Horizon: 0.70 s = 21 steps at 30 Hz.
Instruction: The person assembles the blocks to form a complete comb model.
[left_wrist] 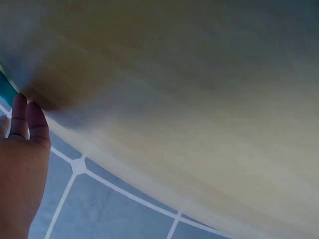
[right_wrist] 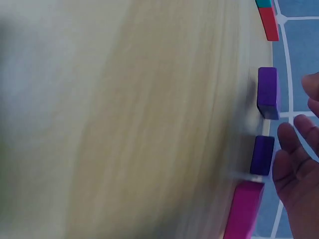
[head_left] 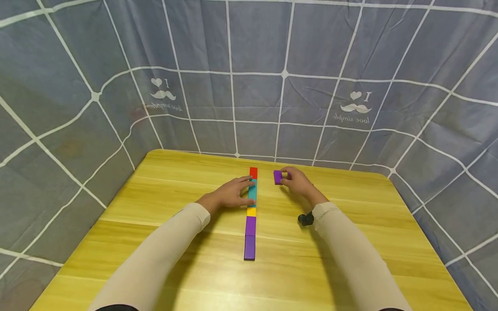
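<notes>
A straight row of blocks lies on the yellow wooden table: red at the far end, then teal, yellow and two purple. My left hand lies flat beside it, fingertips touching the teal block. My right hand hovers to the right of the row, fingers loosely bent just beside a loose purple block. In the right wrist view a small gap shows between that purple block and the fingers. Under the hand lie a darker purple block and a magenta block.
A grey cloth with a white grid hangs round the table on the far side and both flanks. The table's far edge runs just past the red block. A black wrist camera sits on my right sleeve.
</notes>
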Available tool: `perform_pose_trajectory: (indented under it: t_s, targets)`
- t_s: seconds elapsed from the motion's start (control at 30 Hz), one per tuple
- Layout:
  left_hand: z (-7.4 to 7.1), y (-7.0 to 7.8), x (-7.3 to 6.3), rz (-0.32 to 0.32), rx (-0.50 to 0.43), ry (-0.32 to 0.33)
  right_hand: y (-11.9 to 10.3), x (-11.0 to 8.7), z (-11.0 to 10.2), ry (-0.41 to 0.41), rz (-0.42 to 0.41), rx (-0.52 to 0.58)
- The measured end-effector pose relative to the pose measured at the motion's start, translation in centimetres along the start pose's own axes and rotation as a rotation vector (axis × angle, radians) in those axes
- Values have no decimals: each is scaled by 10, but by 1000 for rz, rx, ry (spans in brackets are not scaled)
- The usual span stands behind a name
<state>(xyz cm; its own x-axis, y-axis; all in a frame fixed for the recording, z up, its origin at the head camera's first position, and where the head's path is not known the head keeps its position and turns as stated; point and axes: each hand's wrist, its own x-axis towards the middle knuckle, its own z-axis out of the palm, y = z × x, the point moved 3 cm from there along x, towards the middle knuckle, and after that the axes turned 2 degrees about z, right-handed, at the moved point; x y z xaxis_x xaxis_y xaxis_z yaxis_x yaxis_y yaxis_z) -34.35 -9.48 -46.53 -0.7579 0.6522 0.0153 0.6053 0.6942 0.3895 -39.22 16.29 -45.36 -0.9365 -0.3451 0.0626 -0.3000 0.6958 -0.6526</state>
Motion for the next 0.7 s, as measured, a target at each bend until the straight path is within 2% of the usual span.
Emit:
perform_pose_trajectory:
  t_s: [0.17, 0.37, 0.53, 0.7]
  targets:
    - [2, -4, 3, 0, -2, 14, -6, 8, 5, -58, 2, -8]
    - [2, -6, 4, 7, 8, 0, -12, 11, 10, -125, -51, -168]
    - [2, -6, 4, 12, 15, -12, -15, 9, 11, -117, -50, -242]
    - [3, -6, 4, 32, 26, -14, -12, 7, 10, -81, -57, -229]
